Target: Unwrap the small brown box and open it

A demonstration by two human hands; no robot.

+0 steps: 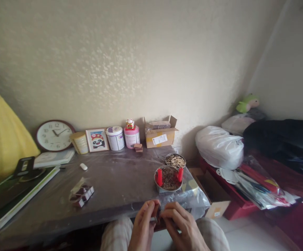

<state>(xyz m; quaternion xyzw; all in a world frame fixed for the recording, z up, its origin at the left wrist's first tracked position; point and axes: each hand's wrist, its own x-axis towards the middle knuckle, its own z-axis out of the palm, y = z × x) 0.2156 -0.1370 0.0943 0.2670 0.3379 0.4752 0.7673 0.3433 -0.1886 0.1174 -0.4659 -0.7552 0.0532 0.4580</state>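
Down at six o'clock: left hand (pixel 143 225) and right hand (pixel 180 223) together, fingertips of both closed on a small box (pixel 156 212), pinched between them. Held just off the near edge of the table (pixel 115 181), above the lap rather than over the tabletop. Too blurred to tell open from closed, or to read any contents.

Straight up at twelve o'clock from the hands, close to the table edge: a metal bowl (pixel 164 189), two red candles (pixel 159 177) upright in a dark filling. Just beyond at one o'clock, nearly touching: a second bowl (pixel 166 160), heaped with pale sticks (pixel 175 161), matchsticks by the look. Out at nine o'clock, well apart: a small wrapped pack (pixel 81 195) on the plastic sheet (pixel 193 195) covering the table. Far back at eleven o'clock, against the wall: a clock (pixel 54 135).

Now the worries. With the grip only at the fingertips and nothing underneath but knees, probably a drop to the floor on any slip. Sheet hanging loose and crumpled at two o'clock, right beside the candles; likely to melt or catch with any flame near it. Metal bowl very near the corner too, so easily tipped by a rising wrist, the loose sticks scattering along with it.
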